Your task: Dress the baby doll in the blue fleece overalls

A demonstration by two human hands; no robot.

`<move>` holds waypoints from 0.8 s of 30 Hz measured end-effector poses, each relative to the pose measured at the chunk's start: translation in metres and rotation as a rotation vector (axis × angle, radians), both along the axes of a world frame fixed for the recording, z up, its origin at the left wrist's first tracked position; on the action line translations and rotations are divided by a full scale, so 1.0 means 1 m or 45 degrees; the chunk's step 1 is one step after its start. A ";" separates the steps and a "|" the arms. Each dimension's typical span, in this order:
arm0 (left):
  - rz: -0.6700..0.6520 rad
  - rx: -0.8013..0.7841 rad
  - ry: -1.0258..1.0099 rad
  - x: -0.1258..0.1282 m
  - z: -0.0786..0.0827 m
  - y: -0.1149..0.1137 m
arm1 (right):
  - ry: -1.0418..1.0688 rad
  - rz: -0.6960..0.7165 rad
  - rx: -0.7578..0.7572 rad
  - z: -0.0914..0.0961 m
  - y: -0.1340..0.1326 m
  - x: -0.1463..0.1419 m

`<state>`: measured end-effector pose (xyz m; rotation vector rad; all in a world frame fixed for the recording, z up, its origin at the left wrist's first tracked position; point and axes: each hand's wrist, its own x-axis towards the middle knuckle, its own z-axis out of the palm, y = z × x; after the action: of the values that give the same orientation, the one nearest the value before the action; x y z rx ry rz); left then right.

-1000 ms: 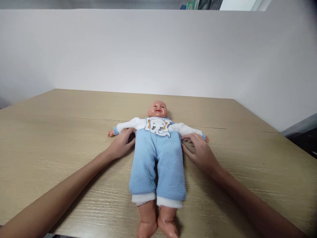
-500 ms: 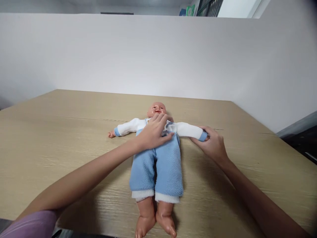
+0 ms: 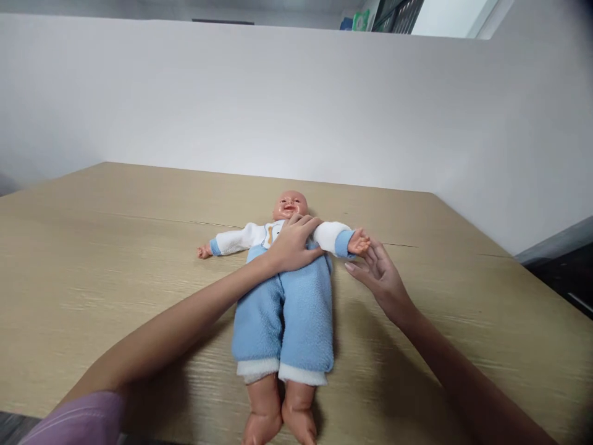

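Observation:
A baby doll [image 3: 282, 315] lies on its back on the wooden table, feet toward me. It wears blue fleece trousers and a white top with blue cuffs. Across its chest rests my left hand [image 3: 295, 244], thumb spread from the fingers, hiding part of the top. The doll's arm on the left stretches out sideways. On the right, the doll's raised hand [image 3: 358, 242] shows its palm above a bunched sleeve. Close beside it is my right hand [image 3: 377, 272], fingers apart and curved, fingertips near or touching the doll's hand; which of these I cannot tell.
The light wooden table [image 3: 139, 204] has a seam running across it behind the doll. A white wall [image 3: 278, 99] rises at its far edge. Past the right edge stands a dark object [image 3: 565, 272]. A green pack [image 3: 360, 21] shows above the wall.
My right hand has let go of the doll's forearm and opened. That doll arm now looks shorter and raised, its hand exposed. My left hand stays on the chest.

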<state>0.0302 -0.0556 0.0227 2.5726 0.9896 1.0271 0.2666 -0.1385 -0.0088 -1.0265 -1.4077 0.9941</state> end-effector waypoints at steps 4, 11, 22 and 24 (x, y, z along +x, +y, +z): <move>-0.033 -0.119 -0.299 -0.011 -0.001 -0.001 | -0.255 0.097 -0.125 -0.027 0.004 -0.005; 0.061 -0.475 -0.776 -0.030 -0.004 0.000 | -0.266 0.377 -0.115 -0.025 0.005 -0.032; 0.119 -0.694 -1.385 -0.066 0.000 0.008 | 0.238 0.380 -0.178 -0.004 0.048 -0.116; 0.155 -0.733 -1.402 -0.073 0.000 0.012 | 0.241 0.361 -0.151 0.000 0.051 -0.130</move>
<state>-0.0424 -0.0439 0.0222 1.1794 0.8911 1.5844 0.1370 -0.0872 -0.0087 -0.8068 -1.3723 1.3598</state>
